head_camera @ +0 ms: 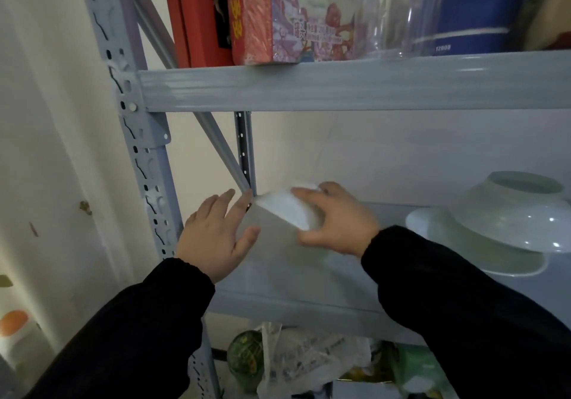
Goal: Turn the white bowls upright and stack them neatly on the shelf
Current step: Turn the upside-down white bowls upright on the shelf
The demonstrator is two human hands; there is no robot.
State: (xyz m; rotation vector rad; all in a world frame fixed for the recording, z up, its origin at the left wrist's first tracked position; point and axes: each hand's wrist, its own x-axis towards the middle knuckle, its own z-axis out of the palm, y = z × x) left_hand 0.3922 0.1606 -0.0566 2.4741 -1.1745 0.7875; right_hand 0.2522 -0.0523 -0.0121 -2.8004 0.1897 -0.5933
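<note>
Our right hand (333, 222) curls around one small white bowl (290, 210). The bowl is tipped on its side over the grey shelf (278, 278), near the middle. At its 9 o'clock our left hand (216, 231) holds nothing, with fingers straight and spread. At 3 o'clock an upside-down bowl (522, 213) rests on a wider bowl (482, 253). We count three bowls.

Left sleeve (139, 337): black, long, matte soft fabric, gathered into a snug cuff at the wrist.
Right sleeve (463, 299): black, same fabric, with broad soft folds and a close cuff.
Left hand (216, 235): bare.
Right hand (333, 222): bare.
Fingers (239, 210): uncovered; nails too blurred to tell.
</note>
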